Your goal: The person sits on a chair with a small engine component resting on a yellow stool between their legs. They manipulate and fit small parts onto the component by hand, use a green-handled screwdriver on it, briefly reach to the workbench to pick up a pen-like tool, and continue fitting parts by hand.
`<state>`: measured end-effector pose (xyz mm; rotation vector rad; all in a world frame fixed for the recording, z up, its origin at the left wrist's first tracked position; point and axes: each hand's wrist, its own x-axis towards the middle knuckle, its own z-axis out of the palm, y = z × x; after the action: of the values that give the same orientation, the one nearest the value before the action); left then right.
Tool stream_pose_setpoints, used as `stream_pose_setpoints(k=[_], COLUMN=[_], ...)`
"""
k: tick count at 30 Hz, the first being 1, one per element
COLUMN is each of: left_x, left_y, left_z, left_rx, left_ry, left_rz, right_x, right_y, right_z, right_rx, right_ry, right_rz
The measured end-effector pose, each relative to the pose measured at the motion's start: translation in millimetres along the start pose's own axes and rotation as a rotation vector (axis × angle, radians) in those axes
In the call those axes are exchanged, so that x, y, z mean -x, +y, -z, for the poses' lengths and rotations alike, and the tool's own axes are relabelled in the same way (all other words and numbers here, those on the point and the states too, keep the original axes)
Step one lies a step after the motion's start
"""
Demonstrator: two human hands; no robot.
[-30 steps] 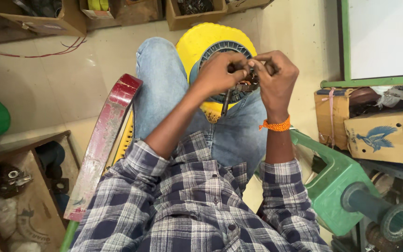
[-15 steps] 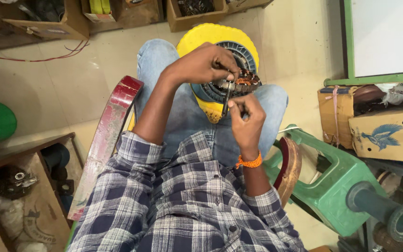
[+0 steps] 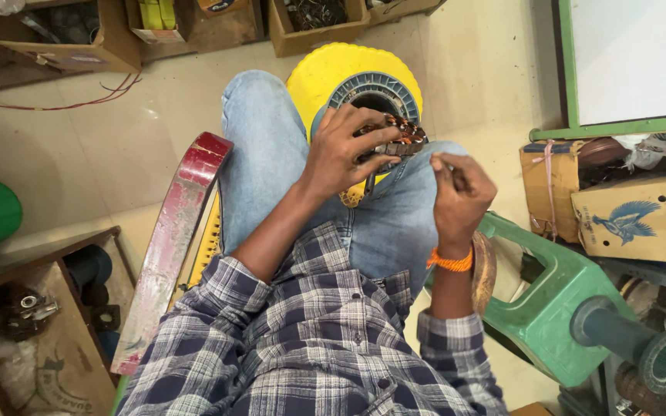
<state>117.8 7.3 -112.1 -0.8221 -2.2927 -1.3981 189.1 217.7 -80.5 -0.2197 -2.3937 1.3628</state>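
left hand (image 3: 341, 154): fingers clamped on the copper-wound stator (image 3: 395, 139), over the knees
right hand (image 3: 460, 196): fingers pinched together on a thin dark tool (image 3: 450, 171), just beside the stator
behind: yellow stool (image 3: 325, 73)

The scene was evenly and fairly brightly lit by soft overhead light, with no hard-edged shadows. The pale floor (image 3: 102, 154) looked a little washed out, and the white board (image 3: 641, 54) at the upper right came close to blown out. Under the wooden shelf (image 3: 48, 323) at the lower left the light fell off into murk (details there were hard to read). The right hand (image 3: 460, 196) was smeared by motion blur, while the left hand (image 3: 344, 150) stayed sharper. Straight edges bowed slightly toward the frame corners, as with a wide lens.
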Motion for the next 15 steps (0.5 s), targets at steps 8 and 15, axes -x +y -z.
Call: stream_pose_setpoints(k=[8, 15], left_x=[-11.1, -44.1], left_y=[13.1, 22.8], left_z=[11.8, -7.3], left_rx=[0.0, 0.016], left_ry=[-0.043, -0.16], left_rz=[0.076, 0.51], right_x=[-56.1, -67.9], right_y=[-37.1, -37.9], right_z=[-23.9, -34.1], right_rx=[0.083, 0.189], right_ry=[-0.215, -0.222], right_rz=[0.309, 0.092])
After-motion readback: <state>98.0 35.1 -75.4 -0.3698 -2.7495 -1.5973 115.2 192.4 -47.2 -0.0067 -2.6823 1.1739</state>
